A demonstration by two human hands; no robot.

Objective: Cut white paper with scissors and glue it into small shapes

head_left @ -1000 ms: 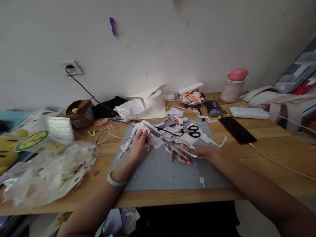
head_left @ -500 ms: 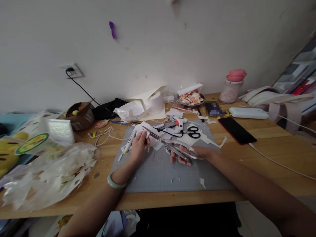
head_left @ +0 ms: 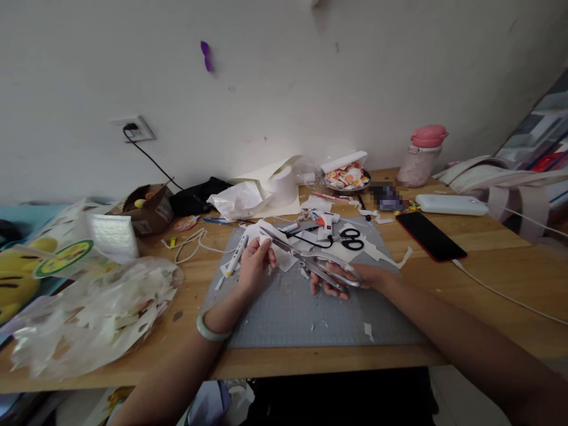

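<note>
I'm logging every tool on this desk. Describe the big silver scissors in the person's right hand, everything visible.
The silver scissors look all metal, pale grey and shiny, with long blades and looped metal handles. The right hand grips the handles above the grey cutting mat. The blades point up and left towards the left hand, which holds a piece of white paper at the blade tips. The blades look slightly parted, though that is hard to tell. They are tilted, off the mat, with nothing else seen touching them.
</note>
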